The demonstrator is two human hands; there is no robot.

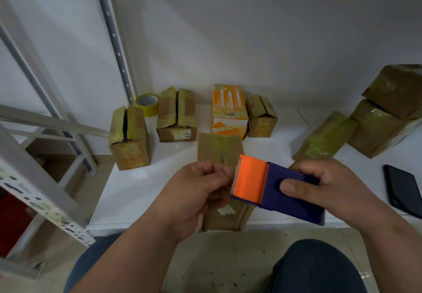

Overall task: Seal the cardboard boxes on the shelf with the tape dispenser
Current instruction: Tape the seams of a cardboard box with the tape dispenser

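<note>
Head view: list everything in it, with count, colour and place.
cardboard boxes: eight, brown with yellowish tape, on the shelf; one under the hands, two stacked at right.
orange box: one, orange and white, mid shelf at the back.
tape roll: one, yellow, back left by the upright.
tape dispenser: one, orange and dark blue, held over the near box.
phone: one, black, right shelf edge.
shelf: one, white.
left hand: pinches at the dispenser's toothed edge.
right hand: grips the dispenser body.
</note>
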